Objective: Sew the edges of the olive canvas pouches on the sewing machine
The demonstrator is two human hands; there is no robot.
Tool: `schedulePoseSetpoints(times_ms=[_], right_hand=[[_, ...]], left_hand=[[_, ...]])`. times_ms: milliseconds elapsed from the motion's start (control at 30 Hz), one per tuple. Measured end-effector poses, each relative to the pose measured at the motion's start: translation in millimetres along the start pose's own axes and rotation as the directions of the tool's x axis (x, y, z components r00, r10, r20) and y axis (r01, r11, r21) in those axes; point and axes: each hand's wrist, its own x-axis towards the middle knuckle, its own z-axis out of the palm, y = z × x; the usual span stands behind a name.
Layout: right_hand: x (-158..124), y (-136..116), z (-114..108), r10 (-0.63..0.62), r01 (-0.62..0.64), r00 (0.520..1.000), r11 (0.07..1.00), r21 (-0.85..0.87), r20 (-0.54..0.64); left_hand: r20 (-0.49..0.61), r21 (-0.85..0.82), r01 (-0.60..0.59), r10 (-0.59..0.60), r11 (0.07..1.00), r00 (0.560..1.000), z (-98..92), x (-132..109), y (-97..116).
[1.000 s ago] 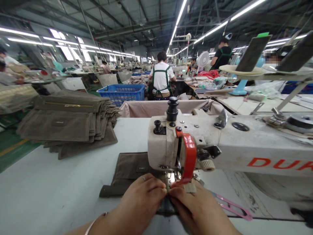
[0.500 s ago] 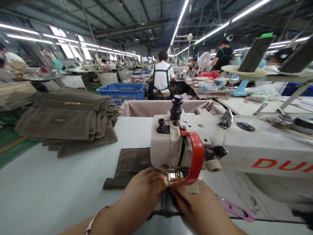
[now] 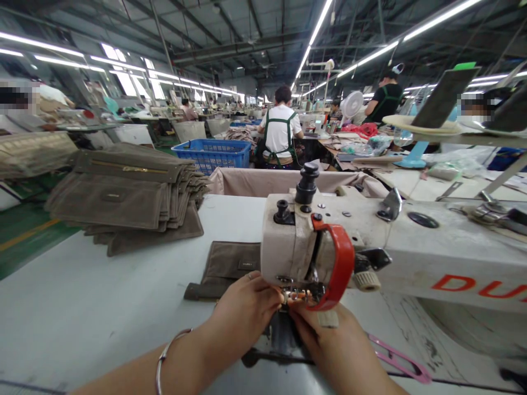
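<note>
A grey-brown fabric panel (image 3: pixel 224 262) with a small dark label lies partly under the head of a white sewing machine (image 3: pixel 278 241). My left hand (image 3: pixel 247 310) is closed at the panel's near edge, thumb and fingers pinched beside the presser foot (image 3: pixel 297 296). Across the foot, my right hand (image 3: pixel 329 334) is also closed, its fingertips almost meeting the left ones. What the right fingers pinch is hidden by the hand and by the red guard (image 3: pixel 340 269). Below the fingertips runs the dark metal plate (image 3: pixel 282 337) of the machine bed.
A tall stack of similar grey-brown panels (image 3: pixel 119 197) sits on the table's left. Pink thread snips (image 3: pixel 401 359) lie right of my right hand. Behind the machine stand a cloth-lined bin (image 3: pixel 247 182) and a blue basket (image 3: pixel 212 155). A co-worker (image 3: pixel 280 129) sits beyond, back turned.
The panel has slid slightly away from me under the machine head, and my left hand has gone with it. My view has shifted a little to the left.
</note>
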Motion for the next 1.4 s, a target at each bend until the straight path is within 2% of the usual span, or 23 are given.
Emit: schedulePoseSetpoints(times_ms=[300, 633, 1100, 1400], right_hand=[[3.9, -3.7, 0.0, -0.009, 0.010, 0.999, 0.999, 0.041, -0.033], [5.5, -3.8, -1.1, 0.009, -0.009, 1.000, 1.000, 0.019, -0.022], [9.4, -6.7, -2.2, -0.010, 0.011, 0.997, 1.000, 0.013, -0.078], [4.2, -9.3, -1.5, 0.064, -0.064, 0.998, 0.996, 0.057, -0.002]], left_hand=[[0.011, -0.019, 0.001, -0.001, 1.000, 1.000, 2.6, -1.7, -2.7], [0.023, -0.001, 0.068, -0.068, 0.998, 0.997, 4.2, -2.6, -3.3], [0.064, 0.006, 0.125, -0.125, 0.992, 0.990, 7.7, -7.0, -8.6], [0.091, -0.015, 0.109, -0.107, 0.994, 0.990, 4.2, -7.5, -4.7]])
